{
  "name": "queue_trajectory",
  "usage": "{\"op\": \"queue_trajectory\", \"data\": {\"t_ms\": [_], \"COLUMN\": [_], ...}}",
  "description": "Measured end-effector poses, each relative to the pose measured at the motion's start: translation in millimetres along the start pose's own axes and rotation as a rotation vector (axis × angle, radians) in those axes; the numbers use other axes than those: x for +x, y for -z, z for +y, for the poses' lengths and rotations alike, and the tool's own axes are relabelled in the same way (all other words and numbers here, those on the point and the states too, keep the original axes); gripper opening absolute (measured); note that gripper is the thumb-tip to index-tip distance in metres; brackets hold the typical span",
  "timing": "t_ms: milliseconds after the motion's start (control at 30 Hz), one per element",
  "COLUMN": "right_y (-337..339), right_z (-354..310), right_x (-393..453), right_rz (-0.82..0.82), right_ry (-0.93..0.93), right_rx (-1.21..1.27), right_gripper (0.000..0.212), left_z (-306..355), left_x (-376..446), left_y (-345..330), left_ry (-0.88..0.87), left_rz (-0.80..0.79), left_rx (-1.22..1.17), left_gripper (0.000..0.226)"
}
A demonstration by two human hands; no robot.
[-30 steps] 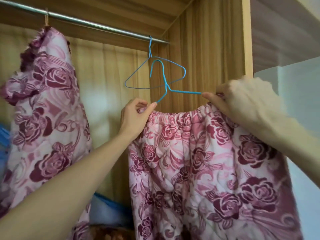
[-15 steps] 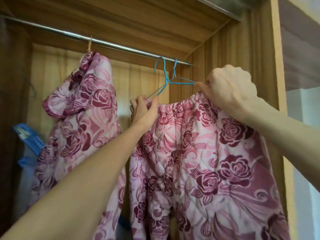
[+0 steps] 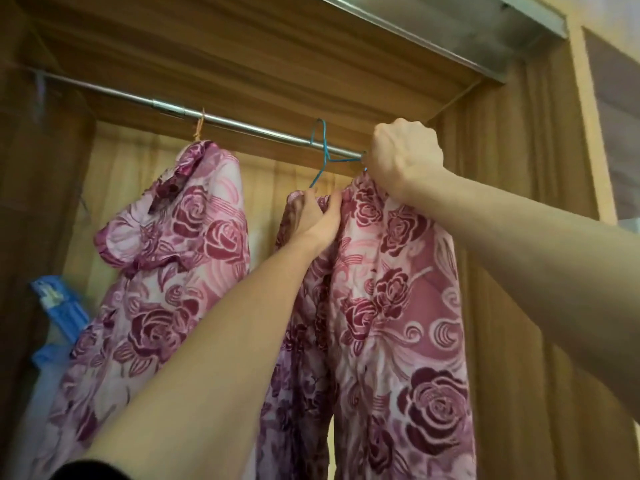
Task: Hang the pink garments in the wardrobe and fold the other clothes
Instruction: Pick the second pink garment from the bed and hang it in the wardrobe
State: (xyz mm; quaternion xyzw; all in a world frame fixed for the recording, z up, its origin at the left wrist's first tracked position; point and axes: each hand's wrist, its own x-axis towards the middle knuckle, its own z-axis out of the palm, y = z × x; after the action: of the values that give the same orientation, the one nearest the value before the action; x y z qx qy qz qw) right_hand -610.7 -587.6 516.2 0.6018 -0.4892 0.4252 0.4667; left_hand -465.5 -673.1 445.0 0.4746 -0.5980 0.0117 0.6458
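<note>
Pink rose-print trousers (image 3: 391,306): on blue wire hanger (image 3: 323,157), hooked over wardrobe rail (image 3: 242,124). Left hand (image 3: 317,216) grip pinching waistband; right hand (image 3: 405,157) grip clenched round waistband and hanger end. Second pink garment (image 3: 173,254) hangs left.

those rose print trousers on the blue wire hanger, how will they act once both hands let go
The rose print trousers look floppy: they hang in long loose folds. The quilted-looking fabric seems fairly heavy for the thin blue wire hanger, which may flex or tilt. Bunched under the left hand and right hand, the waistband could slide off-centre.
</note>
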Motion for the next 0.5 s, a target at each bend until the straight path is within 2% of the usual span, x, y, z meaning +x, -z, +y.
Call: {"op": "queue_trajectory", "data": {"t_ms": [200, 367, 500], "right_y": [-18, -35, -49], "right_z": [0, -17, -34], "right_x": [26, 40, 35], "right_rz": [0.021, 0.019, -0.015], "right_ry": [-0.019, 0.02, 0.032], "right_rx": [0.028, 0.1, 0.167], "right_gripper": [0.024, 0.03, 0.029], "left_z": [6, 1, -11], "left_x": [21, 44, 45], "left_y": [-3, 4, 17], "left_ry": [0.026, 0.051, 0.066], "left_rz": [0.04, 0.093, 0.104], "left_rx": [0.012, -0.005, 0.038], "left_gripper": [0.094, 0.076, 0.073]}}
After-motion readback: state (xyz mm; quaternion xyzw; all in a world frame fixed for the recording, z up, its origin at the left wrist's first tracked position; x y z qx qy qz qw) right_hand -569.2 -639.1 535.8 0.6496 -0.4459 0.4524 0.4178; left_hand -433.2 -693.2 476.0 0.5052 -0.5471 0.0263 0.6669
